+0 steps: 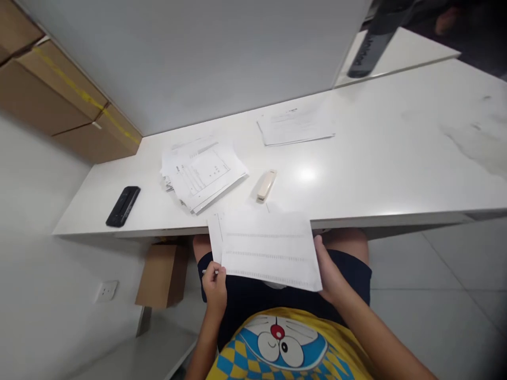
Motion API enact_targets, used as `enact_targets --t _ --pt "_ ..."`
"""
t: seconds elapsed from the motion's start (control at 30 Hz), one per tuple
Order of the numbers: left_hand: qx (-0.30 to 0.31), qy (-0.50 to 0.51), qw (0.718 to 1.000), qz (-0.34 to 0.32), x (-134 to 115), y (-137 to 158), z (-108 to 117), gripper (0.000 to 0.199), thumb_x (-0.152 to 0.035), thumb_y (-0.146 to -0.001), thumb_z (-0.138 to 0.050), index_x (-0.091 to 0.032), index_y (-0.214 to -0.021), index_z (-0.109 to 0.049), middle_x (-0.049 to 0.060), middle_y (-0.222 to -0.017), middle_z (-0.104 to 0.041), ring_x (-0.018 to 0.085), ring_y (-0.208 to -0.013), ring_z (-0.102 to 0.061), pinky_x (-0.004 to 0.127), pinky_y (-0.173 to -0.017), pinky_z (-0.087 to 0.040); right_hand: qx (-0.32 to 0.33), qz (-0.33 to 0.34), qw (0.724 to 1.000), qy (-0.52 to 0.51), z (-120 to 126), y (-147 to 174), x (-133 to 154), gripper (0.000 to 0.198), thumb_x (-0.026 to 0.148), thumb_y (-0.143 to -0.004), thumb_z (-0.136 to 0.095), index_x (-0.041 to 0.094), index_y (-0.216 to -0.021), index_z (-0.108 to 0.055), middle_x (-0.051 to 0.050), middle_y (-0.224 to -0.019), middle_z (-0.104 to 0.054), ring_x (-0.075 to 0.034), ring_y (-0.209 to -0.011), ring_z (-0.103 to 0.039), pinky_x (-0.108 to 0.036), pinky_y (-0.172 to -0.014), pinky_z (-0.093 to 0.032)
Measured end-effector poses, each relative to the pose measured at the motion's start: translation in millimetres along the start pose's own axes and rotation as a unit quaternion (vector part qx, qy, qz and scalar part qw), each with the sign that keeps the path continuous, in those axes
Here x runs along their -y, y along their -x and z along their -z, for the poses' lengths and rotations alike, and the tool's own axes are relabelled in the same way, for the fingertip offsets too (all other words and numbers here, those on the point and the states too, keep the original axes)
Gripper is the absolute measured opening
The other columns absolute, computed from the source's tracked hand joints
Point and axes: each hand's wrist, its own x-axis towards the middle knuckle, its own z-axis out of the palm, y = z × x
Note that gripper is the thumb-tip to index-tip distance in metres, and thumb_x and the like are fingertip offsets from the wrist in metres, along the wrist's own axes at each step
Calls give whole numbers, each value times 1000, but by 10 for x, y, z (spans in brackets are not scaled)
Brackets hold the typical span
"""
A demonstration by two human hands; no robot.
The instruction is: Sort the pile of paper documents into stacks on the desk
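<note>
Printed sheets of paper [269, 250] are held over my lap at the desk's front edge. The top sheet carries rows of small print, and another sheet shows behind it at the left. My left hand [215, 285] pinches the lower left corner; a small pale bit shows beside its fingers, too small to name. At the right edge my right hand [329, 272] grips the sheets, its fingers partly hidden behind them. Just beyond the sheets, a cream stapler [266, 186] lies on the desk, touched by neither hand.
On the white desk [376, 169] lie a loose paper pile [206, 171], a second stack [295, 125] and a black phone-like device [123, 206]. Cardboard boxes [71, 100] stand at the back left. A dark cylinder [370, 47] stands at the back right. Below is a cardboard box [158, 274].
</note>
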Motion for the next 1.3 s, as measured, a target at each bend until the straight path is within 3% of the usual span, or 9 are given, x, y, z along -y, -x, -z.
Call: enact_targets --t 0.13,0.27,0.4,0.5,0.63,0.8,0.97,1.13,1.3 --pt "4 -42 975 -220 -143 -14 32 23 -15 -85 -51 -20 -64 -45 -6 -56 -42 9 -48 -40 21 -47 -31 -7 125 980 157 -103 140 243 50 61 -76 -70 25 -111 -70 -7 -113 -73 -28 -108 -66 -39 -93 -52" --pt "2 -60 931 -359 -180 -197 -5 17 -13 -86 -55 -21 -71 -51 -5 -60 -48 11 -53 -47 23 -54 -39 -93 270 914 287 -181 221 419 31 44 -87 -61 22 -108 -68 -7 -102 -73 -25 -93 -68 -37 -84 -54" --pt "-29 -28 959 -281 -260 -619 -237 23 -30 -84 -67 -22 -78 -46 -2 -75 -51 14 -68 -54 29 -68 -48 -177 420 829 325 -285 161 716 21 36 -90 -57 24 -103 -69 -6 -96 -72 -23 -89 -67 -36 -81 -55" --pt "-100 76 971 -204 -449 -978 -473 42 -36 -76 -77 -24 -94 -41 0 -91 -51 15 -85 -59 33 -83 -50 -222 483 793 297 -362 -8 906 17 35 -89 -57 23 -97 -66 -6 -92 -70 -22 -84 -66 -35 -76 -55" --pt "-66 173 971 -150 -650 -1281 -699 61 -35 -77 -78 -26 -118 -34 4 -105 -54 16 -98 -60 35 -94 -47 -238 470 813 246 -350 -313 956 22 38 -85 -61 22 -100 -61 -6 -93 -68 -22 -85 -64 -36 -74 -54" --pt "-59 247 957 -138 -563 -1347 -865 57 -40 -80 -75 -28 -116 -32 1 -98 -58 14 -91 -62 32 -88 -50 -197 427 858 205 -183 -561 827 39 41 -82 -66 23 -113 -53 -7 -105 -63 -24 -97 -62 -39 -85 -52" --pt "-26 268 947 -172 -494 -1304 -939 50 -45 -84 -72 -25 -117 -40 2 -89 -64 17 -86 -65 35 -87 -50 -199 445 854 182 -79 -660 700 32 41 -82 -65 24 -106 -53 -5 -101 -60 -23 -96 -60 -40 -89 -49" --pt "-49 227 963 -139 -542 -1255 -896 38 -54 -82 -70 -20 -95 -58 3 -81 -63 17 -77 -64 27 -71 -52 -190 434 862 181 1 -700 633 36 43 -84 -62 24 -114 -54 -8 -108 -64 -25 -104 -61 -40 -92 -50" --pt "-100 151 966 -184 -511 -1029 -602 34 -51 -86 -60 -18 -79 -65 3 -70 -64 18 -65 -62 27 -60 -52 -139 336 891 273 135 -250 688 32 44 -81 -65 25 -106 -68 -7 -100 -73 -28 -99 -66 -36 -83 -55"
